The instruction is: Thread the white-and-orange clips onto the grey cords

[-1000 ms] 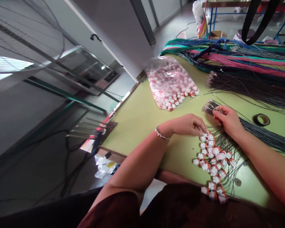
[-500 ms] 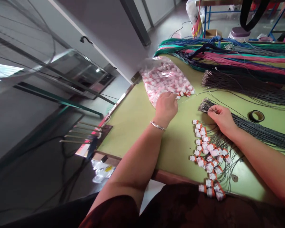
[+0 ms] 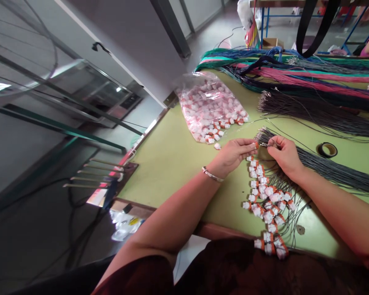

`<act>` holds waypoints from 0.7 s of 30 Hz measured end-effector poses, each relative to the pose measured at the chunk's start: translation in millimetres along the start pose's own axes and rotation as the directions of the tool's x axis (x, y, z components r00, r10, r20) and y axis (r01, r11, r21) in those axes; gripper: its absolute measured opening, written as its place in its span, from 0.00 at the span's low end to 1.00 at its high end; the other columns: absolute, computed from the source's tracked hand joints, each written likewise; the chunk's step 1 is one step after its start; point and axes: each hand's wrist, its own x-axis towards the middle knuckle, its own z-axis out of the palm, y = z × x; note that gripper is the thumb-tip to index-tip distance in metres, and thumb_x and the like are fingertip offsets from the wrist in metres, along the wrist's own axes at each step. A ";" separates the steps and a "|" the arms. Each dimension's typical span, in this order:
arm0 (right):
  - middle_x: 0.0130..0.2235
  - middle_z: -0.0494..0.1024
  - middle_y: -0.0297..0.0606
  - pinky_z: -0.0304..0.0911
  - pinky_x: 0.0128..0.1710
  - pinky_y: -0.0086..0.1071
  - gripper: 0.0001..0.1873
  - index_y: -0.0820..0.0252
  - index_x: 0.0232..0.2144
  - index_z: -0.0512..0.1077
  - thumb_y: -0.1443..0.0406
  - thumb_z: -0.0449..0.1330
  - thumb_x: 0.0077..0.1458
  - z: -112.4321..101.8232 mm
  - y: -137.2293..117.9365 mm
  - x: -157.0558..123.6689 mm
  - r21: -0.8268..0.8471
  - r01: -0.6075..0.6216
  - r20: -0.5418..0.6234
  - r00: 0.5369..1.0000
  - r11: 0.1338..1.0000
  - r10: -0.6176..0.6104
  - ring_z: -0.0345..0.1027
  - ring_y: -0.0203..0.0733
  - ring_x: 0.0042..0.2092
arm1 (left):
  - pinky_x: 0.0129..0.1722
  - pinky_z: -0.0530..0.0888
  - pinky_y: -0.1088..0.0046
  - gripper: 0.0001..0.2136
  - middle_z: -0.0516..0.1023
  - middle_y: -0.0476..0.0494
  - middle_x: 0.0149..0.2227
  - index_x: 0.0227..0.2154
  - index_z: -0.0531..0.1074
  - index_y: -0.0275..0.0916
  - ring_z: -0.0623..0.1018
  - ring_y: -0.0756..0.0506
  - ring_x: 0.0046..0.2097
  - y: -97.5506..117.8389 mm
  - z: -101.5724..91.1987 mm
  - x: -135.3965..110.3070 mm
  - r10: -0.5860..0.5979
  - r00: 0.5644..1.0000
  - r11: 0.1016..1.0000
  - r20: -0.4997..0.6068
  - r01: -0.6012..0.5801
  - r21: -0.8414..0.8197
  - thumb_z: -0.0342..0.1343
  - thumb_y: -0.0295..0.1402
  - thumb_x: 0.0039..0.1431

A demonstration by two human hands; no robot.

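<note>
My left hand (image 3: 233,155) pinches a small white-and-orange connector (image 3: 256,145) between thumb and fingers. Just right of it, my right hand (image 3: 284,155) is closed on a thin dark wire (image 3: 272,143), whose end points toward the connector. Under and behind my right hand lies a bundle of dark wires (image 3: 329,166) with bare metal tips. Below both hands, several wired connectors (image 3: 269,200) are heaped toward the table's near edge. Left of the wires, a clear plastic bag (image 3: 209,106) full of such connectors lies with some spilling from its mouth.
The green table (image 3: 172,164) carries a roll of black tape (image 3: 327,150) at the right. Another dark wire bundle (image 3: 313,112) and long coloured wires (image 3: 295,73) lie across the back. A rack of metal prongs (image 3: 95,174) juts from the left edge. A person's sleeve shows top right.
My left hand has moved from the bag rightward to beside my right hand, with a connector in its fingers. My right hand stays near the wire tips, holding the wire.
</note>
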 end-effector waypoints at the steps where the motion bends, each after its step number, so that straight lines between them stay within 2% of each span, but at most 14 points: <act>1: 0.20 0.59 0.27 0.47 0.24 0.28 0.03 0.60 0.20 0.65 0.66 0.56 0.37 0.2 -0.5 -0.2 -0.002 -0.001 0.001 1.000 1.000 0.001 0.47 0.30 0.23 | 0.37 0.73 0.77 0.07 0.79 0.43 0.31 0.33 0.77 0.31 0.76 0.54 0.30 -0.6 -0.2 0.3 -0.007 1.000 1.000 0.022 0.007 -0.008 0.62 0.23 0.48; 5: 0.19 0.59 0.27 0.47 0.23 0.28 0.03 0.59 0.19 0.64 0.66 0.56 0.37 0.3 -0.9 -0.5 -0.021 -0.005 0.023 1.000 1.000 0.006 0.48 0.30 0.23 | 0.34 0.73 0.79 0.06 0.79 0.42 0.30 0.33 0.77 0.30 0.76 0.54 0.29 0.8 -0.9 -0.7 -0.046 0.995 0.998 0.083 0.050 -0.038 0.60 0.24 0.52; 9: 0.20 0.60 0.27 0.47 0.24 0.28 0.05 0.60 0.20 0.65 0.64 0.56 0.37 0.2 0.6 0.2 -0.001 -0.026 0.020 0.999 1.000 0.026 0.48 0.30 0.23 | 0.33 0.73 0.79 0.05 0.78 0.43 0.29 0.34 0.75 0.31 0.76 0.53 0.28 3.2 0.4 -3.9 -0.040 0.995 0.999 0.095 0.043 -0.033 0.58 0.24 0.54; 15: 0.19 0.60 0.27 0.47 0.23 0.28 0.05 0.60 0.19 0.64 0.64 0.55 0.36 0.5 -0.2 1.6 -0.061 -0.028 0.015 0.999 0.998 0.029 0.49 0.30 0.23 | 0.29 0.73 0.80 0.06 0.78 0.44 0.28 0.33 0.75 0.31 0.76 0.54 0.27 2.4 1.2 -4.3 -0.037 0.993 0.999 0.112 0.035 0.013 0.61 0.27 0.51; 18: 0.19 0.61 0.27 0.47 0.23 0.28 0.04 0.60 0.19 0.64 0.64 0.54 0.35 0.2 -1.3 2.1 -0.117 -0.039 0.012 0.999 0.992 0.041 0.49 0.30 0.22 | 0.29 0.73 0.79 0.09 0.78 0.45 0.26 0.33 0.75 0.32 0.76 0.53 0.26 2.0 -0.5 -3.6 0.010 0.995 0.996 0.095 -0.019 0.091 0.63 0.30 0.49; 21: 0.18 0.61 0.27 0.47 0.23 0.28 0.05 0.60 0.19 0.65 0.64 0.54 0.34 -0.5 -1.9 2.7 -0.139 -0.055 0.024 0.998 0.989 0.059 0.49 0.30 0.22 | 0.28 0.72 0.78 0.12 0.77 0.46 0.24 0.34 0.76 0.32 0.75 0.53 0.25 3.2 -0.9 -4.5 0.110 0.990 0.950 0.083 -0.130 0.284 0.64 0.34 0.48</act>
